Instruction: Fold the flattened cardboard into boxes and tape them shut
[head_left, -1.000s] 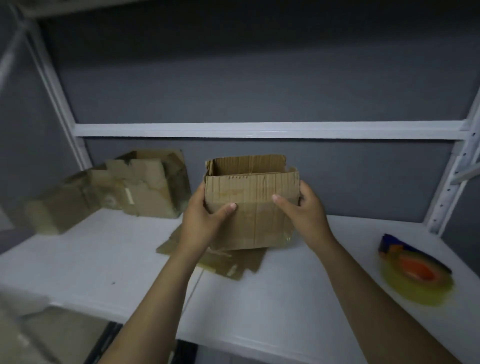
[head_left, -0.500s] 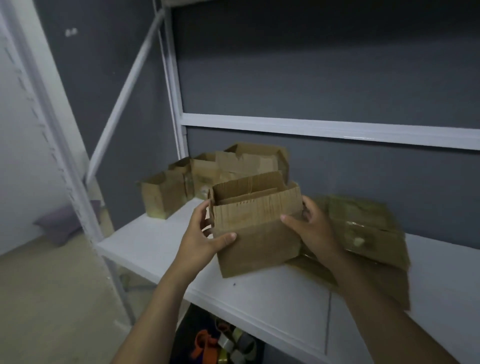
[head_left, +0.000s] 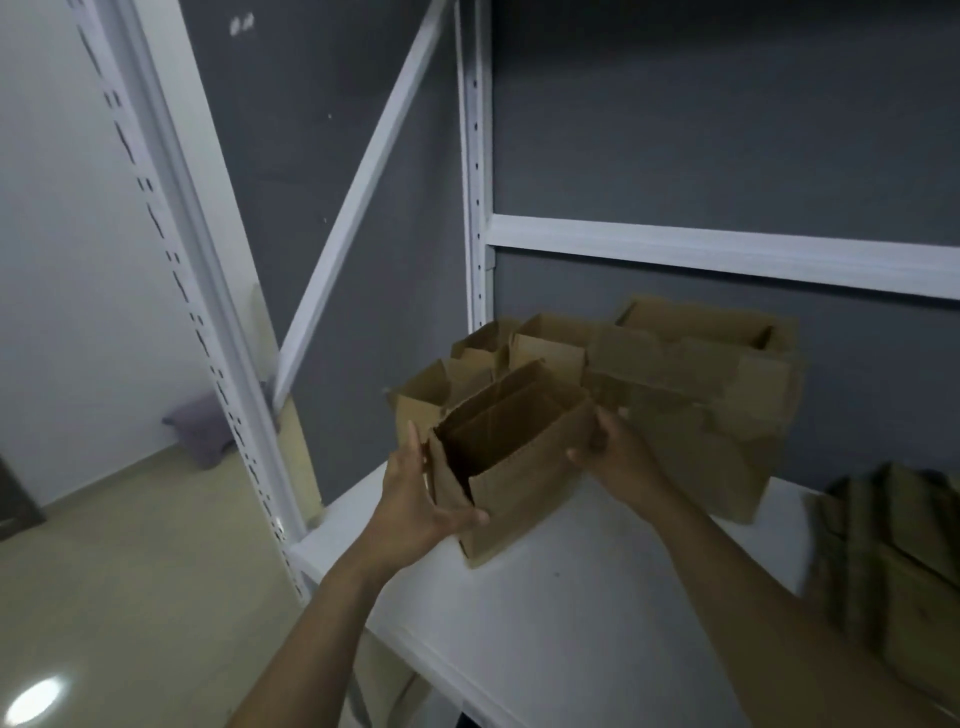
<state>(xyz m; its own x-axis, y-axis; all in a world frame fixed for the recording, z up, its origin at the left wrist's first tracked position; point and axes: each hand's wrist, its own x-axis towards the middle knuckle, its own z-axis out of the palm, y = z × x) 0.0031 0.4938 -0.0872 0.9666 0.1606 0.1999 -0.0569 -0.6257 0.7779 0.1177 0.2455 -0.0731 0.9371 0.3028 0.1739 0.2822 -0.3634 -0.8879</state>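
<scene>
**While clasped, box (head_left: 519, 483) stood open**

Since its top gaped (untaped, I judged), left hand (head_left: 415, 512) curled round one end and right hand (head_left: 621, 460) pinched the other, thumb in front, holding it square at the shelf (head_left: 571, 634) near folded boxes (head_left: 675, 374).

An open-topped cardboard box (head_left: 519, 488) is being gripped at its left end by the left hand (head_left: 415, 499) and at its right end by the right hand (head_left: 618, 457), over the white shelf (head_left: 571, 623). Formed boxes (head_left: 675, 395) are being stored just behind it, and flattened cardboard (head_left: 893, 551) at the right edge.
</scene>
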